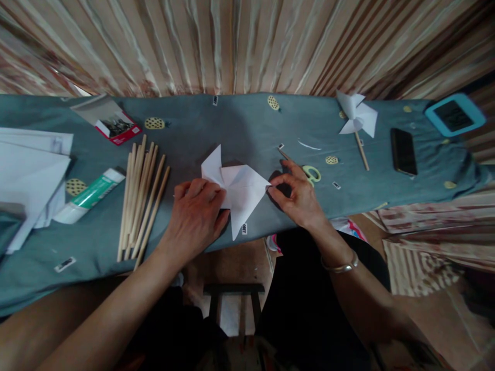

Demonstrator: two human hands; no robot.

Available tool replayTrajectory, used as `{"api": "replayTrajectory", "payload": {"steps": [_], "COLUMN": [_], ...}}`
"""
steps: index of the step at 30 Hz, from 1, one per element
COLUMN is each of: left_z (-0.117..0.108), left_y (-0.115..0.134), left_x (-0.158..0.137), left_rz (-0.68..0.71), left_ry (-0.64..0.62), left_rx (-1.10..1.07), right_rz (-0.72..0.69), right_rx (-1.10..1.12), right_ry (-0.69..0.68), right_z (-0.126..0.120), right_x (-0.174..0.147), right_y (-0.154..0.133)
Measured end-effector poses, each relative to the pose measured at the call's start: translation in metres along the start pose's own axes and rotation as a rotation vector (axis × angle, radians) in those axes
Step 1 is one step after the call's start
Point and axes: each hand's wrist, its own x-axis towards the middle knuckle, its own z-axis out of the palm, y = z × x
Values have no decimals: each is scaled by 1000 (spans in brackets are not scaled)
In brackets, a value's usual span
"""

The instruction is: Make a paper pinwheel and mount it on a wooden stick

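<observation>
A white folded paper pinwheel (245, 188) lies between my two hands near the front edge of the table. My left hand (197, 214) is closed over its left side, with the fingers curled and partly hiding the paper. The thumb and forefinger of my right hand (296, 193) pinch the pinwheel's right-hand corner. Scissors with pale green handles (312, 175) lie just beyond the right hand, which hides part of them. A thin pointed tip (285, 154) shows past the right fingers; what it belongs to is unclear.
Wooden sticks (141, 201) lie bunched left of my hands, beside a green-and-white glue tube (93, 195). Further left are white paper sheets (31, 170) and an open red box (116, 126). A finished pinwheel (358, 116), phone (402, 150) and blue-framed device (454, 114) lie right.
</observation>
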Motion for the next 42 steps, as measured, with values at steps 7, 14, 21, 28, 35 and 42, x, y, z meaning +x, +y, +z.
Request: {"api": "replayTrajectory", "payload": {"steps": [7, 14, 21, 28, 35, 42], "left_z": [0, 0, 0, 0, -1, 0], "left_y": [0, 1, 1, 1, 2, 1], "left_x": [0, 1, 0, 0, 0, 0], "left_rz": [1, -4, -1, 8, 5, 11], "left_ry": [-3, 2, 1, -3, -23, -18], "left_rx": [0, -4, -15, 13, 14, 52], "right_rz": [62, 36, 89, 26, 48, 124], "right_rx": [70, 10, 91, 25, 14, 51], "right_ry": [12, 15, 6, -62, -67, -57], "right_z": [2, 5, 5, 4, 5, -3], "right_x": [1, 1, 3, 2, 4, 2], "right_y": [2, 1, 1, -1, -5, -27]}}
